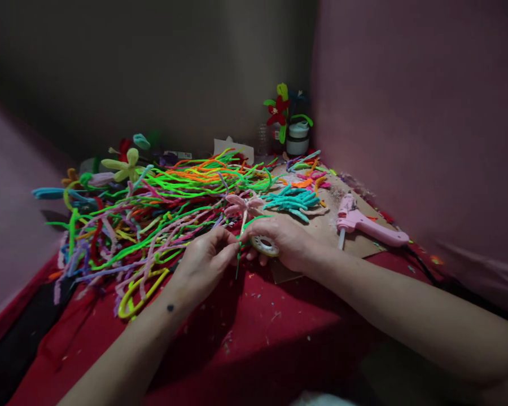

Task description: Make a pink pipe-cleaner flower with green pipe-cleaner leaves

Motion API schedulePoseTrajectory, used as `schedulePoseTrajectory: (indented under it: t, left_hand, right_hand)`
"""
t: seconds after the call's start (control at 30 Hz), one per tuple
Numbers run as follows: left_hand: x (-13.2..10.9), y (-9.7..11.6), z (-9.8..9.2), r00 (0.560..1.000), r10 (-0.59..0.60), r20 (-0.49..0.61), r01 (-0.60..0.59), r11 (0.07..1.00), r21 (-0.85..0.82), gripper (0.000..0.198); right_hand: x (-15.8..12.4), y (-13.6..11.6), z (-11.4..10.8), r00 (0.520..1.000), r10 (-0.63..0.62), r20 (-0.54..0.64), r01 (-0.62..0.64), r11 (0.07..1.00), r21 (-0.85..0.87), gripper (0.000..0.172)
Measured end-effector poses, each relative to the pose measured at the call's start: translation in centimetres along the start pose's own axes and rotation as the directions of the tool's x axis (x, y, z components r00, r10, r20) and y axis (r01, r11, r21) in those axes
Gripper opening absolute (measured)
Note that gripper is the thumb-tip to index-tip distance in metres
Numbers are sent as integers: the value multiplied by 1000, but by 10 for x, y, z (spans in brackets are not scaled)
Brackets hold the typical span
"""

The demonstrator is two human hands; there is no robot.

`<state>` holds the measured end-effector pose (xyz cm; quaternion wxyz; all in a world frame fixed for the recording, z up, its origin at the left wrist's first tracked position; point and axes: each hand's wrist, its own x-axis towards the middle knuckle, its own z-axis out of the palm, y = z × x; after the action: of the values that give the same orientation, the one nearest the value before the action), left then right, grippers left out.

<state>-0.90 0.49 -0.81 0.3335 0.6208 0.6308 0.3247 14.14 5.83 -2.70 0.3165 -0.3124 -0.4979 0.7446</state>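
Note:
A pink pipe cleaner flower (241, 204) stands upright between my two hands, its pale stem running down to green at my fingertips. My left hand (205, 262) is closed, thumb and forefinger pinching the green lower stem. In my closed right hand (281, 239) is a roll of tape (265, 245), its round white core facing me. My right thumb and finger meet the stem just beside the left fingertips. A thin green strip sticks out above the right hand, and a green end points down below the pinch. The right hand's lower fingers are partly hidden behind the roll.
A large heap of coloured pipe cleaners (195, 180) spreads left and behind. Turquoise pieces (292, 200) and a pink glue gun (370, 225) lie on cardboard (330, 214) at right. A cup (297, 139) and a red flower (277, 111) stand at the back. A red cloth (271, 327) covers the table.

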Motion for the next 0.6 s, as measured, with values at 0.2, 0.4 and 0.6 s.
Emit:
schedulePoseTrajectory:
  t: [0.2, 0.4, 0.6]
  left_hand:
    - [1, -4, 12, 992, -45, -118, 36, 996, -81, 13]
    - [-7, -7, 17, 966, 140, -218, -96, 975, 200, 12]
    - [-20, -12, 27, 689, 717, -100, -170, 294, 941, 23]
  right_hand:
    - [-1, -3, 4, 996, 60, -73, -61, 998, -8, 9]
    - [-3, -1, 5, 997, 15, -81, -16, 1000, -14, 7]
    - [-7, 2, 11, 992, -29, -122, 26, 999, -27, 17]
